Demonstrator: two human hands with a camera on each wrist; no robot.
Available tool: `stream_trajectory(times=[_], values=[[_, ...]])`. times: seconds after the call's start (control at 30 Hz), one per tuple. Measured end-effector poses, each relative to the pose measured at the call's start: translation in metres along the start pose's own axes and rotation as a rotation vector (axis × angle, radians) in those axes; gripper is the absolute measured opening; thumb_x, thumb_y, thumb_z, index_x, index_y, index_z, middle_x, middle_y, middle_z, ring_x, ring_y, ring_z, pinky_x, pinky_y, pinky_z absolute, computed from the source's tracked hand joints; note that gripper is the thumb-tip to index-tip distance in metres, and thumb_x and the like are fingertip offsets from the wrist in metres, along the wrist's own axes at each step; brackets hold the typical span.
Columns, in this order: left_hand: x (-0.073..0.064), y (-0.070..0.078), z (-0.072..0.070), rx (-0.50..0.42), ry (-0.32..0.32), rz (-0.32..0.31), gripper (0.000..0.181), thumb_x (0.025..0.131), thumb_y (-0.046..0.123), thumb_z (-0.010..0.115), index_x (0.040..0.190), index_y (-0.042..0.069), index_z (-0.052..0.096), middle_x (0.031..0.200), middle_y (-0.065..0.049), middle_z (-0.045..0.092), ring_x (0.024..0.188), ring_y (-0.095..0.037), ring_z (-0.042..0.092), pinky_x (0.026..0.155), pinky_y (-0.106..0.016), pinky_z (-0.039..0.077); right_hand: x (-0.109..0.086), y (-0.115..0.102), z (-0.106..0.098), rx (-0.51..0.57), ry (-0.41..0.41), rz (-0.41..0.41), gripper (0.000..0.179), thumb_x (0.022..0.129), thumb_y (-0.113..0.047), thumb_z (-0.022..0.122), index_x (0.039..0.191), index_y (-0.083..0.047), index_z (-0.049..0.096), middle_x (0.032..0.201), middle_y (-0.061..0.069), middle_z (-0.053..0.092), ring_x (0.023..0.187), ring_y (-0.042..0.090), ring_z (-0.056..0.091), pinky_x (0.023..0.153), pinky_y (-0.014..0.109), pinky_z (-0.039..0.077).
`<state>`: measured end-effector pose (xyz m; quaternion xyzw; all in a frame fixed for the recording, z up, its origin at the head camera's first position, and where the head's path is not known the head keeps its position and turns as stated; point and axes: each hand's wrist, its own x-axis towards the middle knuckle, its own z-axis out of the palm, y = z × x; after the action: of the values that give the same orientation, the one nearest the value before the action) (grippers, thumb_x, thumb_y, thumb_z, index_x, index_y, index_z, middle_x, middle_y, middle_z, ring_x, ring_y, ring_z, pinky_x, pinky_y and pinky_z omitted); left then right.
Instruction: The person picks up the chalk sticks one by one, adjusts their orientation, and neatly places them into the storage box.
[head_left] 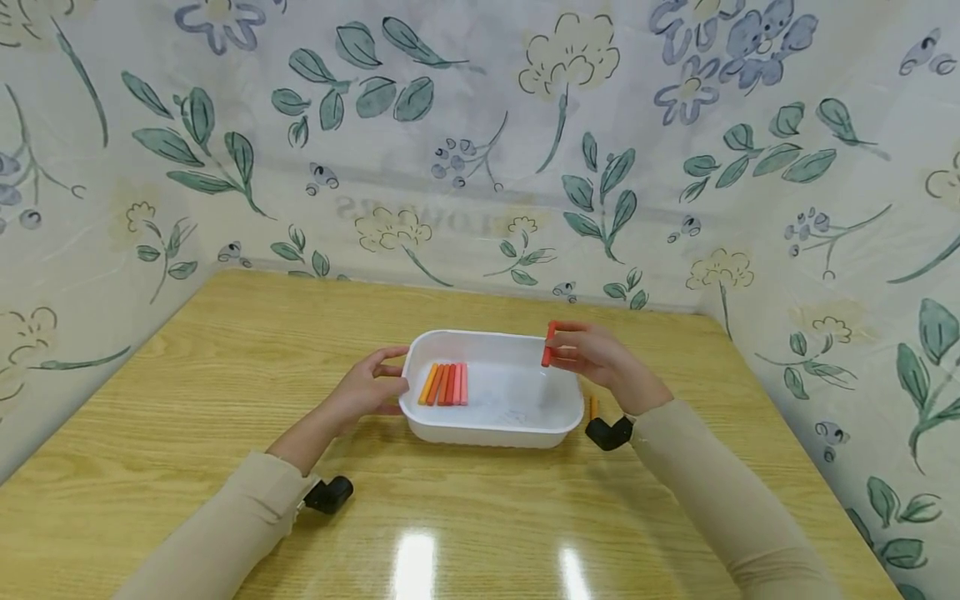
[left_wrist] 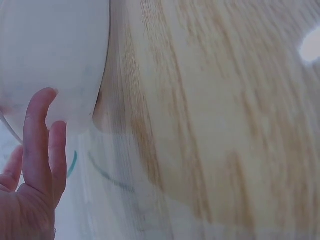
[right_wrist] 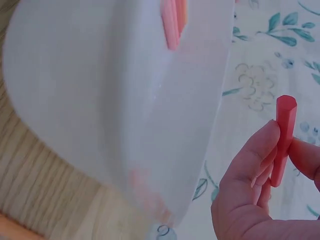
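Note:
A white plastic tub (head_left: 517,429) stands on the table. Several crayons (head_left: 450,385) in yellow, orange, red and pink lie side by side at its left end. My left hand (head_left: 369,385) grips that end, thumb at the rim and fingers along the outer wall; the left wrist view shows those fingers (left_wrist: 37,135) bent against the tub. Above the tub's right rear rim, my right hand (head_left: 596,358) pinches a red crayon (right_wrist: 285,135) between thumb and fingers. The crayon is six-sided and stands nearly upright, clear of the tub's floor.
A yellow-orange crayon (head_left: 594,407) lies on the wooden table (head_left: 480,508), just right of the tub and partly behind the black wrist camera (head_left: 609,433). Another black camera (head_left: 328,495) sits at the left wrist. Flower-patterned sheeting (head_left: 480,167) rises behind the table and at both sides.

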<state>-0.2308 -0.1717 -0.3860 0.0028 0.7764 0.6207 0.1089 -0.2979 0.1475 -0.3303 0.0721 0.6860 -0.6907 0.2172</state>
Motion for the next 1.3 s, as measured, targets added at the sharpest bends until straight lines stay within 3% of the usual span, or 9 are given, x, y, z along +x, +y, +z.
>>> stream_trajectory(times=[0.33,0.8,1.1,1.3], values=[[0.000,0.000,-0.002,-0.004,-0.003,0.004,0.061,0.087,0.003,0.053,0.143,0.006,0.030,0.129,-0.028,0.039,0.106,-0.039,0.053,0.073,-0.043,0.056,0.009,-0.006,0.025,0.034,-0.012,0.040,0.045,0.090,-0.001,0.056,0.133,-0.001,0.044,0.118,0.014,0.051,0.086,0.023,0.057,0.089,0.036,0.050],[0.000,-0.002,-0.002,-0.003,-0.006,0.007,0.061,0.088,0.005,0.054,0.144,0.006,0.029,0.130,-0.028,0.038,0.107,-0.039,0.052,0.074,-0.043,0.056,0.027,-0.008,0.050,0.064,-0.117,0.168,0.042,0.089,-0.001,0.057,0.130,-0.002,0.050,0.112,0.012,0.053,0.091,0.024,0.056,0.079,0.033,0.055],[-0.001,0.000,-0.001,-0.010,-0.011,0.011,0.061,0.088,0.004,0.053,0.143,0.005,0.028,0.131,-0.029,0.038,0.107,-0.040,0.053,0.074,-0.043,0.056,0.039,-0.002,0.061,-0.020,-0.182,0.223,0.040,0.088,-0.002,0.060,0.128,0.001,0.052,0.105,0.012,0.056,0.085,0.022,0.058,0.075,0.030,0.056],[-0.001,0.000,0.000,-0.018,-0.014,0.015,0.061,0.088,0.003,0.053,0.144,0.005,0.028,0.130,-0.029,0.038,0.106,-0.039,0.053,0.075,-0.044,0.055,0.046,-0.001,0.065,-0.127,-0.287,0.226,0.038,0.090,-0.002,0.057,0.127,0.005,0.050,0.098,0.011,0.058,0.083,0.020,0.059,0.078,0.031,0.055]])
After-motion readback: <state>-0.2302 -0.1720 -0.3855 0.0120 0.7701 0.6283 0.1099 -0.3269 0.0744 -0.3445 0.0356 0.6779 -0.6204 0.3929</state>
